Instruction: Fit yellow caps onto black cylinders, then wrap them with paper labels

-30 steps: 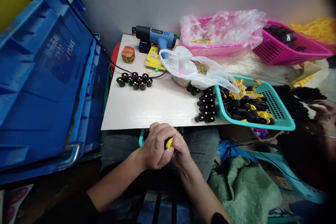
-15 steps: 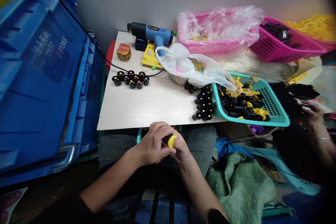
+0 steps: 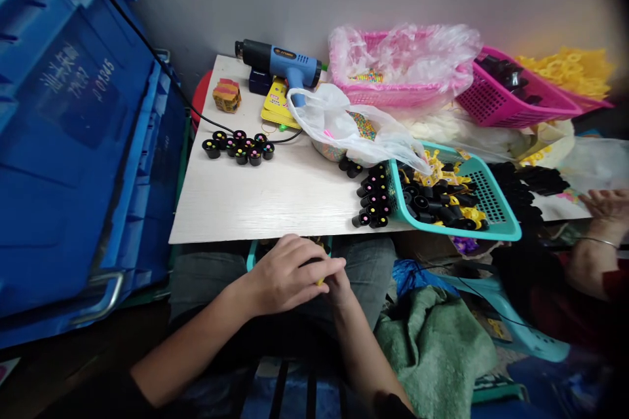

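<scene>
Above my lap, in front of the table edge, my left hand [image 3: 287, 275] is cupped over a small black plastic cylinder with a yellow end. Only a sliver of the yellow end [image 3: 320, 281] shows between the hands. My right hand [image 3: 339, 283] grips the same piece from the other side, its fingers mostly hidden behind the left ones. Below them, a teal basket [image 3: 252, 255] rests by my lap, largely covered by my hands. On the white table [image 3: 265, 203] stand two groups of black cups with coloured dots inside, one at left [image 3: 240, 147] and one at right [image 3: 372, 200].
A teal basket [image 3: 511, 226] of black and yellow parts stands at the table's right. Behind are a white plastic bag [image 3: 314, 111], a blue heat gun [image 3: 295, 69] with its cable, and pink baskets [image 3: 393, 95]. Blue crates [image 3: 59, 163] rise at left. Another person's hand [image 3: 607, 216] is at far right.
My left hand has closed over the piece, hiding its black body and most of its yellow end. The view has shifted slightly, and the other person's hand has moved.
</scene>
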`<state>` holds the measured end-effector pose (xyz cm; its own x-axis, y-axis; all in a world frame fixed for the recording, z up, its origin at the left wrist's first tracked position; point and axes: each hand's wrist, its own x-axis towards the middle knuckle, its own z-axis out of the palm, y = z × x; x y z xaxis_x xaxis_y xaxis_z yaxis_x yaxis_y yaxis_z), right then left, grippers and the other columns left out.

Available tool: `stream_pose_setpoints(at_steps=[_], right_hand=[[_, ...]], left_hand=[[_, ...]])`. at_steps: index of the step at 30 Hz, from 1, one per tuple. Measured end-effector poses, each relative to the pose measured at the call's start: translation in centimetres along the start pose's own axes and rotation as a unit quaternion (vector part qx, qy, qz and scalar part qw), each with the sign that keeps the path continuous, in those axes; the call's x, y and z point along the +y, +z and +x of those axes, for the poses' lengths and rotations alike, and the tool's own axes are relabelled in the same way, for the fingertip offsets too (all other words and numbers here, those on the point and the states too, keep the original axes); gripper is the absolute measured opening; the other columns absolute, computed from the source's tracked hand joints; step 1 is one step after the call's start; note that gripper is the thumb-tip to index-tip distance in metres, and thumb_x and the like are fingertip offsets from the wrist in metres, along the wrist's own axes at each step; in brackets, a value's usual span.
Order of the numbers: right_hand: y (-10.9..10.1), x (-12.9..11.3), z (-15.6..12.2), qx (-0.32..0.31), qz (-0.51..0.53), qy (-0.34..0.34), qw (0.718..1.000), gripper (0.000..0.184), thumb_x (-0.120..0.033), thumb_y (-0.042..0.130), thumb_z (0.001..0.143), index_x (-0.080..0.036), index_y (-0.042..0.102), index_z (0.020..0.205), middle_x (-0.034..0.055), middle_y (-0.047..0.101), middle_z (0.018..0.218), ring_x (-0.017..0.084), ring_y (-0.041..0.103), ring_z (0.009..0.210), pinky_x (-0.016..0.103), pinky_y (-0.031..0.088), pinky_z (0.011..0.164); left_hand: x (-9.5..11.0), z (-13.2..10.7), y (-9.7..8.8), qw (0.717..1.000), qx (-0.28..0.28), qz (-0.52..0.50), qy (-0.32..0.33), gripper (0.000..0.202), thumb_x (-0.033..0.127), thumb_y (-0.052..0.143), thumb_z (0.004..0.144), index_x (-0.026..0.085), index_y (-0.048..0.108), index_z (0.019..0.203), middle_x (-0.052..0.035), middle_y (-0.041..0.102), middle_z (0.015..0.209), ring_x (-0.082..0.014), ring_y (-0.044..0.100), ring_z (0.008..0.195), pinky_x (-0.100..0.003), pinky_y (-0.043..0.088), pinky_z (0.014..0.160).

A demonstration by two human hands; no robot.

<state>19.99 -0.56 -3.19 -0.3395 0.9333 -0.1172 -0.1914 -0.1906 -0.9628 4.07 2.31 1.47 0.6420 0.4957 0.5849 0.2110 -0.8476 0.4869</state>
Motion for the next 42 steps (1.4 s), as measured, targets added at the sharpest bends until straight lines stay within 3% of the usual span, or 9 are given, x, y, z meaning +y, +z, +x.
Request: stream_pose_setpoints(at_steps=[6,11,12,14,24,31,36,38,42], right_hand=[[-6.2,-5.6,-1.7,0.065,-0.298,-0.076,0.949,0.037,-0.053,0.055,0.086,-0.021,0.072,0.095,0.0074,0.070,0.093,0.022,0.063,0.090,0.036,0.047,0.084],[-16.0,-12.9,-0.4,0.356,-0.572,0.006,0.739,0.040,-0.042,0.043,0.093,-0.015,0.070,0.101,0.0115,0.071,0.101,0.023,0.064,0.093,0.032,0.048,0.081],[-17.9,-13.9,0.6,0.377,-0.628,0.079,0.676,0.041,-0.040,0.039,0.094,-0.014,0.069,0.105,0.0123,0.071,0.101,0.024,0.065,0.092,0.033,0.048,0.080],[-20.7,-15.3,2.8,0.374,-0.659,0.130,0.640,0.038,-0.035,0.044,0.091,-0.011,0.071,0.103,0.0156,0.072,0.097,0.027,0.065,0.091,0.035,0.047,0.079],[-23.3,-14.9,8.8,0.239,-0.729,0.210,0.606,0.029,-0.018,0.059,0.078,-0.019,0.073,0.103,0.0158,0.065,0.116,0.028,0.061,0.103,0.038,0.044,0.089],[-24.1,-15.9,7.7,0.225,-0.706,0.193,0.643,0.016,-0.027,0.062,0.077,-0.015,0.071,0.073,0.0095,0.067,0.074,0.020,0.062,0.073,0.031,0.044,0.070],[-24.9,-16.0,5.6,0.412,-0.633,0.033,0.655,0.031,-0.036,0.049,0.083,-0.020,0.059,0.058,0.0153,0.062,0.068,0.031,0.061,0.079,0.041,0.041,0.066],[-24.5,-15.5,4.7,0.474,-0.593,-0.031,0.650,0.031,-0.040,0.044,0.085,-0.022,0.058,0.064,0.0182,0.064,0.078,0.034,0.061,0.088,0.044,0.043,0.069],[-22.5,-14.5,3.4,0.525,-0.392,-0.155,0.739,0.034,-0.056,0.040,0.087,-0.027,0.055,0.078,0.0152,0.067,0.087,0.032,0.062,0.076,0.045,0.045,0.061]], left_hand=[[-0.4,-2.1,2.1,0.985,0.054,-0.100,-0.128,0.018,0.013,0.044,0.077,0.018,0.061,0.081,-0.0040,0.062,0.074,-0.0163,0.056,0.068,-0.030,0.047,0.066],[-2.8,-5.0,6.0,0.927,-0.111,-0.063,-0.352,0.017,0.010,0.045,0.066,0.020,0.059,0.066,-0.0020,0.065,0.073,-0.0185,0.061,0.078,-0.029,0.048,0.074],[-3.5,-5.4,6.5,0.918,-0.132,-0.049,-0.371,0.018,0.011,0.046,0.067,0.021,0.061,0.069,-0.0026,0.066,0.077,-0.0198,0.062,0.082,-0.030,0.048,0.076],[-4.8,-6.1,7.2,0.905,-0.148,-0.028,-0.399,0.022,0.014,0.046,0.072,0.020,0.065,0.080,-0.0051,0.068,0.085,-0.0229,0.064,0.086,-0.033,0.048,0.079],[-6.4,-8.2,7.0,0.846,-0.241,0.026,-0.475,0.057,0.027,0.042,0.087,0.016,0.036,0.142,-0.0173,0.048,0.141,-0.0312,0.043,0.132,-0.047,0.032,0.108],[-3.7,-7.3,-1.1,0.830,-0.322,-0.119,-0.439,0.037,0.033,0.049,0.086,0.022,0.063,0.118,-0.0079,0.067,0.122,-0.0252,0.062,0.111,-0.036,0.046,0.095],[-6.8,-4.4,-8.1,0.883,-0.091,-0.080,-0.454,0.022,0.036,0.053,0.085,0.023,0.069,0.092,-0.0010,0.073,0.092,-0.0208,0.067,0.089,-0.030,0.052,0.082],[-10.1,-3.4,-9.7,0.860,0.057,0.064,-0.504,0.021,0.031,0.059,0.080,0.020,0.066,0.096,-0.0065,0.070,0.105,-0.0261,0.062,0.105,-0.036,0.046,0.096],[-16.6,-2.0,-11.2,0.811,0.167,0.159,-0.537,0.053,0.025,0.059,0.079,0.011,0.046,0.128,-0.0199,0.050,0.137,-0.0329,0.038,0.134,-0.047,0.027,0.112]])
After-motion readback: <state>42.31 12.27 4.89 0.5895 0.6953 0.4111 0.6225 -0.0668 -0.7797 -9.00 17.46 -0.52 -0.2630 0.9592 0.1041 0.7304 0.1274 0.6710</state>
